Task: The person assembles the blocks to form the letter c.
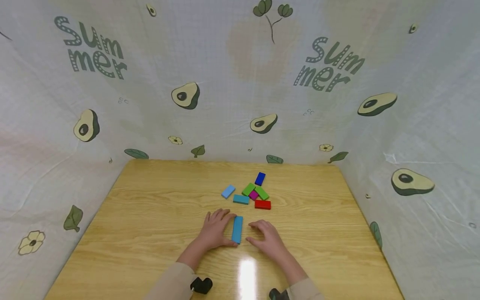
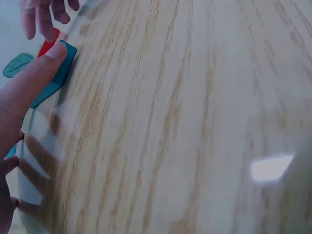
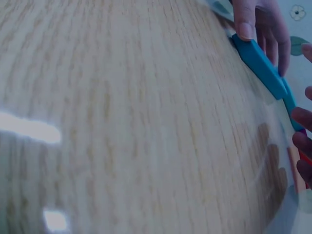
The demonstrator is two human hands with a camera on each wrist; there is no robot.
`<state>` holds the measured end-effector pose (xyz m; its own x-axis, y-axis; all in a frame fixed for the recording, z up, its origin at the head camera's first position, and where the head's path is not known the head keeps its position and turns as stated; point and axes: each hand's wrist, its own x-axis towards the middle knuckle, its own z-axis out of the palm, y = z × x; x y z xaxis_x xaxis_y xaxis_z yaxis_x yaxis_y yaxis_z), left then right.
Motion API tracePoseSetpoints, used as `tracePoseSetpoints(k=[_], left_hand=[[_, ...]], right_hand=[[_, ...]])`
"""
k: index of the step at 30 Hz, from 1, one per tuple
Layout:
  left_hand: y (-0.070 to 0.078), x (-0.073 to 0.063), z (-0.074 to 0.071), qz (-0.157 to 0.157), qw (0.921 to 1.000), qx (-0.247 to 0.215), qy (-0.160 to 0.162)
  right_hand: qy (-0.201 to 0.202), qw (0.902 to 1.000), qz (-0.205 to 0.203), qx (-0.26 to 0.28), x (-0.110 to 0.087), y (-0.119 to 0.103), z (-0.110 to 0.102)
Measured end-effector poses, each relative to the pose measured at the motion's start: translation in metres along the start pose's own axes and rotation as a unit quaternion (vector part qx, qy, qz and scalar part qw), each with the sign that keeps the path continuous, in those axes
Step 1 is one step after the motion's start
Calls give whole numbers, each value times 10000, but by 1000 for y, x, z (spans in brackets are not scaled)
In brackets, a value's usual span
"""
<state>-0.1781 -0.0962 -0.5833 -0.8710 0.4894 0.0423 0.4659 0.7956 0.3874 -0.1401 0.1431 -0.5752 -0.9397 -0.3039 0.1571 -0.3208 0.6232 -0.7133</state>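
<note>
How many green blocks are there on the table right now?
2: one green block lies behind and left of the magenta block, the other green block to its right. Both lie beyond the blue piece in the left hand. None appears hidden.

Pale sheet (image 1: 210,41) hung around, avocado prints (image 1: 185,96); wood-grain tabletop (image 1: 318,237), white glare (image 1: 247,279) in front.

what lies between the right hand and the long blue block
Only bare wooden tabletop separates the right hand from the long blue block, as the head view shows.
</note>
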Motion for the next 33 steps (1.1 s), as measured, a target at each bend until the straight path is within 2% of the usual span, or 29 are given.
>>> tracePoseSetpoints(k=[6,12,22,33], left_hand=[[-1,2,-2,-21,9999,-161,27],[-10,5,-3,155,9997,-157,-47],[-22,4,1,385,9990,-166,-148],[-26,1,14,496,9985,-7,230]], right_hand=[[-7,10000,39,27,9,-2,-4],[-22,9999,152,-32,23,-5,-10],[214,9992,311,114,53,2,-11],[634,9965,506,-215,82,16,-1]])
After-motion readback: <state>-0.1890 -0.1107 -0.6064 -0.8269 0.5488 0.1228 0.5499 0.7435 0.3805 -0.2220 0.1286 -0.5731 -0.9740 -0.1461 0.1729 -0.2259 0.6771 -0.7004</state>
